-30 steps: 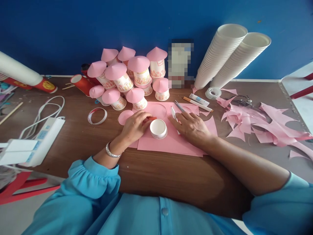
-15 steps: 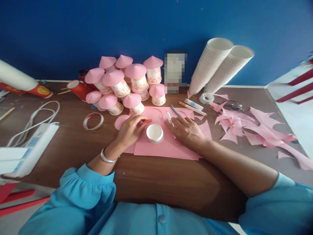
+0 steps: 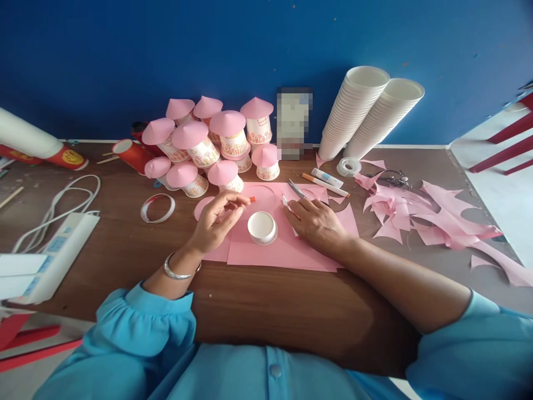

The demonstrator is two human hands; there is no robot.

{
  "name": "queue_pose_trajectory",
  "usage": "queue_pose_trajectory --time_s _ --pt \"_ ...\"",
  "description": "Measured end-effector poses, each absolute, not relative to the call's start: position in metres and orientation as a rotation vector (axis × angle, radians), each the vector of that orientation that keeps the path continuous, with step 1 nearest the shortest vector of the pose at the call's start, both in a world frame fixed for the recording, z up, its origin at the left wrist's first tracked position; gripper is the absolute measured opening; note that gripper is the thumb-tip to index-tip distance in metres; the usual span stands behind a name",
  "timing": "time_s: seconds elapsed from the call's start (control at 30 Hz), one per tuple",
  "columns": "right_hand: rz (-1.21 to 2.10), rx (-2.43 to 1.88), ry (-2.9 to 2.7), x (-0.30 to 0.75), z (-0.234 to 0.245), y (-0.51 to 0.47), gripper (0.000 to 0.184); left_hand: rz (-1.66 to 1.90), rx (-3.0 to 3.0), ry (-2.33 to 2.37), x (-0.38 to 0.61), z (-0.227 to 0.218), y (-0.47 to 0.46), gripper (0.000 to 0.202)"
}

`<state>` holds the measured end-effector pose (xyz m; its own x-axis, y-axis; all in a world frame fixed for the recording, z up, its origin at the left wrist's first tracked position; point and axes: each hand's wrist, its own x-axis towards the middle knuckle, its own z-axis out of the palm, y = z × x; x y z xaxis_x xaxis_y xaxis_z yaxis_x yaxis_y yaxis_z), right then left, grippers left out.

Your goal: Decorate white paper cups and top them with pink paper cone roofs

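Observation:
My left hand point(image 3: 216, 222) has its fingers curled, with a small orange piece point(image 3: 252, 199), which looks like a marker cap, at the fingertips. My right hand point(image 3: 318, 225) rests closed on the pink paper point(image 3: 266, 258), its fingers around a slim white object point(image 3: 285, 200) that is mostly hidden. Scissors point(image 3: 296, 189) lie just behind those fingers, partly covered. Between the hands a white paper cup point(image 3: 262, 226) stands on the paper, its round opening facing up. A curved outline shows on the sheet behind it.
Behind stand several decorated cups with pink cone roofs point(image 3: 227, 123) and two tall cup stacks point(image 3: 353, 111). Pink scraps point(image 3: 437, 211) cover the right side. A marker point(image 3: 325, 185), glue stick point(image 3: 327, 178) and tape roll point(image 3: 348, 166) lie nearby. Left are a tape ring point(image 3: 157, 208) and power strip point(image 3: 62, 255).
My left hand has drawn back a little to the left, away from the cup, its fingers loosening around the orange piece. My right hand has stayed nearly still.

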<state>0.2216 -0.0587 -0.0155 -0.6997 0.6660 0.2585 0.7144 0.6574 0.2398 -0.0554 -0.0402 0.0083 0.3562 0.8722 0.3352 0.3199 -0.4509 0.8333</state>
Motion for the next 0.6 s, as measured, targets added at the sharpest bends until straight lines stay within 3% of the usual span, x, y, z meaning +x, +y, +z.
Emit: queue_pose_trajectory --time_s 0.23,0.33,0.47,0.6 --pt "-0.519 -1.087 -2.716 0.222 -0.011 -0.060 0.037 1.078 2.279 1.122 -0.056 -0.003 -0.032 0.018" --pt "-0.622 -1.009 -2.711 0.220 -0.006 -0.061 0.032 0.899 2.553 1.266 -0.055 -0.013 -0.019 0.028" --pt "-0.694 -0.880 -2.684 0.222 0.000 -0.060 0.032 0.660 2.768 1.393 -0.050 -0.023 -0.007 0.022" --pt "-0.298 -0.944 -2.450 0.229 0.006 -0.060 0.023 0.688 2.693 1.459 -0.046 -0.020 -0.010 0.019"
